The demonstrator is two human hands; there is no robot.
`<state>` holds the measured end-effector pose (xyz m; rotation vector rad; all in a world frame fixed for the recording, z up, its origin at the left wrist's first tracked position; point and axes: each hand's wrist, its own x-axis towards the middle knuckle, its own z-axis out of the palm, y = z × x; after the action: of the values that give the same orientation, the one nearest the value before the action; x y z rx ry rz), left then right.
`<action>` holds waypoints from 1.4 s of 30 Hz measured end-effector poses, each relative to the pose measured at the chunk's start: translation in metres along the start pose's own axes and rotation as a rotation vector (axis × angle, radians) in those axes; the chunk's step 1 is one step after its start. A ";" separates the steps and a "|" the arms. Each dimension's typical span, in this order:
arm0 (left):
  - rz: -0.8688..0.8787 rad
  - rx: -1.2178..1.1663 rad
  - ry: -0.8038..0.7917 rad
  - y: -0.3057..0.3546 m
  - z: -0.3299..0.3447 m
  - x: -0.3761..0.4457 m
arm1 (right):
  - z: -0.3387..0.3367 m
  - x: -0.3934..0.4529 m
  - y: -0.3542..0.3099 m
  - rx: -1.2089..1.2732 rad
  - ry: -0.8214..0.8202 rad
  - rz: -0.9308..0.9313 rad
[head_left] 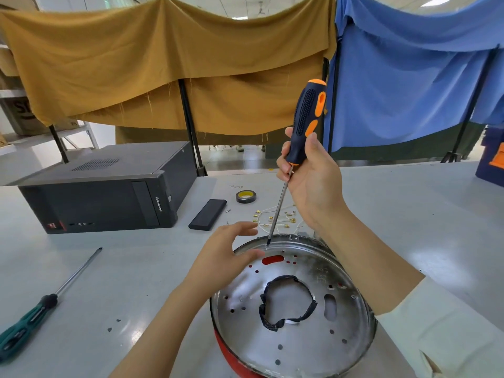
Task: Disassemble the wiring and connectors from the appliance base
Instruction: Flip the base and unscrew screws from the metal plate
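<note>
The appliance base (294, 304) lies bottom-up at 6 o'clock on the table (409, 214). The right hand (308, 175) wraps its grip round the orange-black screwdriver (305, 124), tip set on the base's far rim at 12 o'clock. The left hand (231, 252) hovers spread by the rim, holding nothing. Loose wires with connectors (275, 218) lie just beyond. Likely prying or unscrewing a fastening; next calls for steadying the base.

Appliance base (294, 317) nearest; wires (275, 218) behind it; computer case (109, 192) far left; second screwdriver (41, 304) left
</note>
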<state>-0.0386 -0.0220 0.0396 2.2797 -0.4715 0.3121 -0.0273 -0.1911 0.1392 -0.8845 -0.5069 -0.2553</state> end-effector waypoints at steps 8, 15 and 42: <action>-0.080 -0.248 0.038 0.009 0.007 -0.008 | 0.012 -0.007 -0.005 0.102 0.028 0.019; -0.121 -0.229 0.150 -0.002 -0.006 -0.013 | 0.002 -0.011 -0.007 -0.327 0.075 0.016; -0.207 0.749 -0.167 -0.104 0.039 0.139 | -0.098 -0.019 0.065 -1.214 -0.447 0.324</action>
<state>0.1344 -0.0181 -0.0035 3.0736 -0.2075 0.2123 0.0141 -0.2287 0.0341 -2.2163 -0.5974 -0.0362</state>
